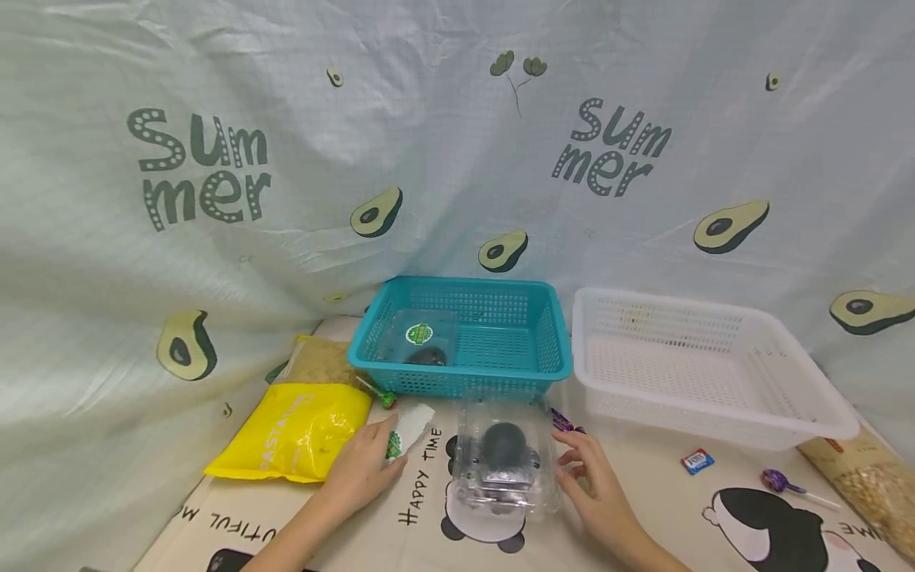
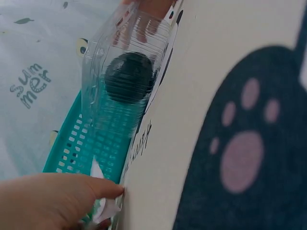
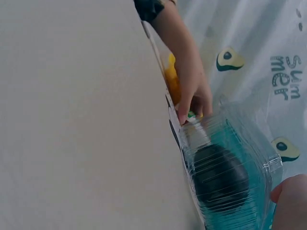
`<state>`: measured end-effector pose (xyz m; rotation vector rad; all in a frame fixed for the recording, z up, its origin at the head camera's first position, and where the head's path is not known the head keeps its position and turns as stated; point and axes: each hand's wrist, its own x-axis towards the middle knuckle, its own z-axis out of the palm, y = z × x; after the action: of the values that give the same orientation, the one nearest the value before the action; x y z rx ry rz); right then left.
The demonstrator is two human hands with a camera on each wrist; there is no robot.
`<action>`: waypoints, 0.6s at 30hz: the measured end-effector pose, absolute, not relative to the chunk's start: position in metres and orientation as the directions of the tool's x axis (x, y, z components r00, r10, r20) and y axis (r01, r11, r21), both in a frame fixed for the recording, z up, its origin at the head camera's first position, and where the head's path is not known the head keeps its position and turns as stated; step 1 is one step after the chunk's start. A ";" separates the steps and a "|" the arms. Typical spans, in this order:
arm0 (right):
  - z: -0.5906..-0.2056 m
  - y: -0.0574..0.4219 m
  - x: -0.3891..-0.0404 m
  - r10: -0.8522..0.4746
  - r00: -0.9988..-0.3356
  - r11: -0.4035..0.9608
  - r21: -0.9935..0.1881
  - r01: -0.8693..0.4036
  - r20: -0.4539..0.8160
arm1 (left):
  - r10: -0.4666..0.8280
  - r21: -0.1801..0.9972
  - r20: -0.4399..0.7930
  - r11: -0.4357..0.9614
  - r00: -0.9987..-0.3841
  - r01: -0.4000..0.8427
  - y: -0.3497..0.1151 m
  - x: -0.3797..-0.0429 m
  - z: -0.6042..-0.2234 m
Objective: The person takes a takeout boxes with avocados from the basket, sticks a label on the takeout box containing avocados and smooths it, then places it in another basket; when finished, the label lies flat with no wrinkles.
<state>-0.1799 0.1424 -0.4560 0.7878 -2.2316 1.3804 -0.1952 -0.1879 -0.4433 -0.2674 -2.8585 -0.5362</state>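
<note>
"Weighing the risks, where would you start: what are the hands up to?"

"The left hand [image 1: 364, 461] pinches a crumpled white slip [image 1: 416, 423] with green print between thumb and fingers. The right hand [image 1: 595, 481] is bent loosely at the clear box's [image 1: 469, 469] right side; I can't tell whether it touches the plastic."

"And where's the box?"

"On the worktop [image 1: 372, 544], just in front of the teal basket [image 1: 443, 384], with a dark round item [image 1: 503, 445] inside. Whether it's fastened, I can't make out."

"So what might spoil things?"

"The closure, I'd say. If it's merely resting closed, lifting by the upper edge could spring it, and the dark round item might roll out. Thin plastic may also buckle under a hard squeeze."

"And the white slip?"

"If its back is sticky, it could cling to the left hand and tie that up, leaving one hand for a slick box. Mind the purple-wrapped sweet [image 1: 561, 420] beside the far right corner, too: a careless push could shove it along."
</note>
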 end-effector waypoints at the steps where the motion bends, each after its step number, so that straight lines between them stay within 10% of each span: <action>1: -0.454 0.142 -0.179 -0.248 -0.764 0.356 -0.678 -0.643 0.595 | 0.128 0.356 0.257 0.909 -0.958 0.217 -0.187 -0.196 -0.443; 8: -0.420 0.134 -0.164 -0.236 -0.749 0.402 -0.640 -0.655 0.619 | 0.107 0.582 0.253 0.777 -0.962 0.239 -0.182 -0.192 -0.426; 18: -0.388 0.109 -0.181 -0.392 -0.477 0.306 -0.377 -0.874 0.787 | 0.400 0.590 0.392 0.582 -0.828 0.560 -0.131 -0.164 -0.363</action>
<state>-0.1813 0.1086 -0.3878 1.1188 -2.0086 1.1008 -0.1645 -0.1311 -0.3635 -0.8000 -2.5958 -1.0812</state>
